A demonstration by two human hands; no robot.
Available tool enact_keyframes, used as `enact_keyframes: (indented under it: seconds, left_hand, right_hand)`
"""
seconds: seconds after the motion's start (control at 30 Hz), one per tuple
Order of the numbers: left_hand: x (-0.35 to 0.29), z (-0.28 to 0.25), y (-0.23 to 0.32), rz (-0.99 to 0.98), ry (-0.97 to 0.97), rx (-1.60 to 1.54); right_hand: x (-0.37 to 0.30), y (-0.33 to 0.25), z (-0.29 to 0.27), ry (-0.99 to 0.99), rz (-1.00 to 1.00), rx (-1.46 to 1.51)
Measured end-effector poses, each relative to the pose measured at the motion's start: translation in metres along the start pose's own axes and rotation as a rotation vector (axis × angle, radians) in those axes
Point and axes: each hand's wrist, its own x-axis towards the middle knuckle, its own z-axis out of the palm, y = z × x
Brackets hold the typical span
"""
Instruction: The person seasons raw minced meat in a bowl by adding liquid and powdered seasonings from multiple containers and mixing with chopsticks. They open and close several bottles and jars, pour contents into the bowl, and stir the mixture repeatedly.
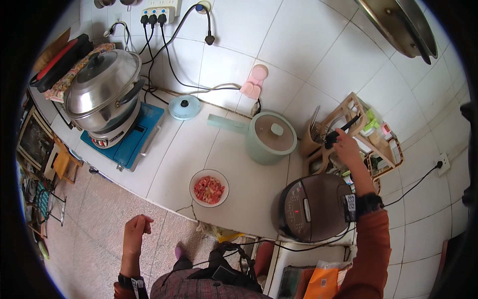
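- Saw a black utensil [351,122] at the front of a tan rack [309,144], right and toward the back of the counter: dark, slender at the upper right end, bulkier at the lower left, set aslant; could not make out its exact kind.
- Noted an orange packet [321,281] lowest on the right, below the counter's front edge.
- Found a brown rice cooker [318,207] on the counter's right part, lid down, red light on its panel, squarely between the body and the rack.
- Saw a white bowl [225,195] near the front edge, filled with chopped red pieces [209,190].
- Met a pale green saucepan [266,157] behind, lidded, long handle pointing left, just beside the rack.
- Spotted a steel pot [107,119] under a domed lid at far left, above a blue platform [127,152], and a light blue lid [184,108] with a black knob against the wall.
- Observed the left hand [136,229] over the floor, short of the counter, fingers curled and pressed together.
- Observed the right hand [345,148] reaching forward past the cooker's right side, fingers bent at the utensil; could not tell whether pinching or merely touching.
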Motion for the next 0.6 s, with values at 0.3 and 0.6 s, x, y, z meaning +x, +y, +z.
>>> enact_keyframes:
  seconds: [0.3, 0.6]
  left_hand:
    - [-0.018, 0.008, -0.018, -0.033, 0.152, -0.102]
    - [-0.010, 0.019, -0.012, -0.021, 0.139, -0.114]
  right_hand:
    - [0.063, 0.023, 0.047, -0.099, -0.224, -0.125]
    - [0.057, 0.047, 0.057, -0.127, -0.255, -0.052]
